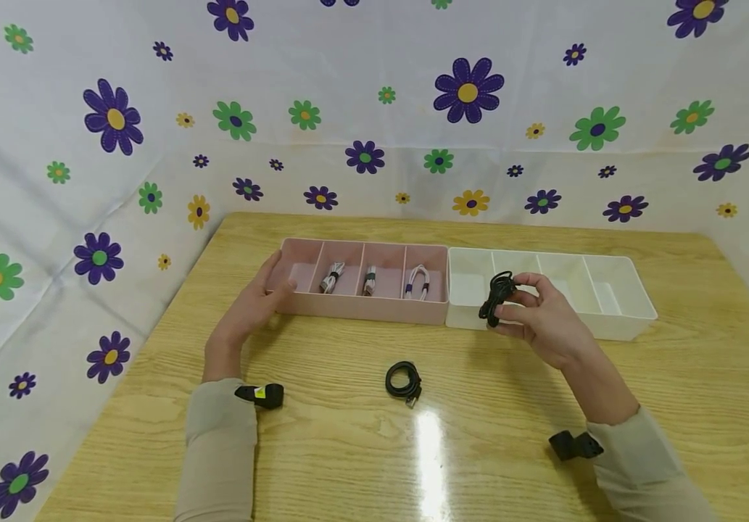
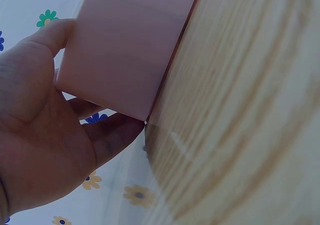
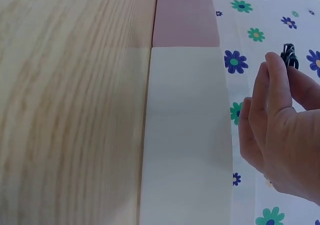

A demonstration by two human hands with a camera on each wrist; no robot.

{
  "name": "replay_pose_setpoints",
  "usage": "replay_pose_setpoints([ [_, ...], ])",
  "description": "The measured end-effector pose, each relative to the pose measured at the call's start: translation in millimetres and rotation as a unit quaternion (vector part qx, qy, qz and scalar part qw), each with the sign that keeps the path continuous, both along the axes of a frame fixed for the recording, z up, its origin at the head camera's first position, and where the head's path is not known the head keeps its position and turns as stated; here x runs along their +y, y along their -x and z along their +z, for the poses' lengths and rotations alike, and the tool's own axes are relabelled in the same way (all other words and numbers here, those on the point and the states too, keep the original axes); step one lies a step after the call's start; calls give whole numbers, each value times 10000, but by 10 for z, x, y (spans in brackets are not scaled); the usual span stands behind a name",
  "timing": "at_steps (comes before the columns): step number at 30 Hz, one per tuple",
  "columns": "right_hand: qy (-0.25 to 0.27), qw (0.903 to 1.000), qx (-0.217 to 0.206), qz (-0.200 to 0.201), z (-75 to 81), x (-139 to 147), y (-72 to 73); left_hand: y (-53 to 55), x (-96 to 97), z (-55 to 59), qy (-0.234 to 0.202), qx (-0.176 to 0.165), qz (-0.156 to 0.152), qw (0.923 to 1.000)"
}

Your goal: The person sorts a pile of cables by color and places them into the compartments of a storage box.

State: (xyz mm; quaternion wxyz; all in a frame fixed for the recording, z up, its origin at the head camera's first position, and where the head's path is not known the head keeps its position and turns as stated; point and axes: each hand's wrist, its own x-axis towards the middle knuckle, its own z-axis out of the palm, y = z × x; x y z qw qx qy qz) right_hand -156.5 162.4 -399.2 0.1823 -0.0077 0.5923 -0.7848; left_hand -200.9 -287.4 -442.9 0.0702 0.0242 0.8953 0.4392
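My right hand (image 1: 550,322) pinches a folded black cable (image 1: 499,297) between thumb and fingertips, above the front rim of a white divided organizer box (image 1: 609,326). The same cable (image 3: 289,57) shows small at the fingertips in the right wrist view. At the far left end of a pink organizer box (image 1: 361,307), my left hand (image 1: 250,304) grips the end wall, its thumb over the rim and its fingers outside. Three compartments of the pink box hold tied white cables (image 1: 333,277). On the table in front lies a coiled black cable (image 1: 407,391).
The pink and white boxes stand end to end on the wooden table (image 1: 322,449). Behind and to the left hangs a white cloth (image 1: 322,65) with printed flowers. Each forearm wears a black wrist camera (image 1: 272,396).
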Motion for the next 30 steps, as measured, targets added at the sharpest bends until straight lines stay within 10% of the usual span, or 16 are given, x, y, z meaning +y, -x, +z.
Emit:
replay_pose_setpoints([
  [9, 580, 9982, -102, -93, 10, -15, 127, 16, 6, -25, -6, 95, 33, 9999],
  [17, 2173, 9742, -607, -100, 14, -46, 209, -2, 21, -20, -176, -8, 46, 9998],
  [30, 980, 9901, -784, -629, 150, -239, 354, 6, -6, -32, -44, 5, 132, 9999],
])
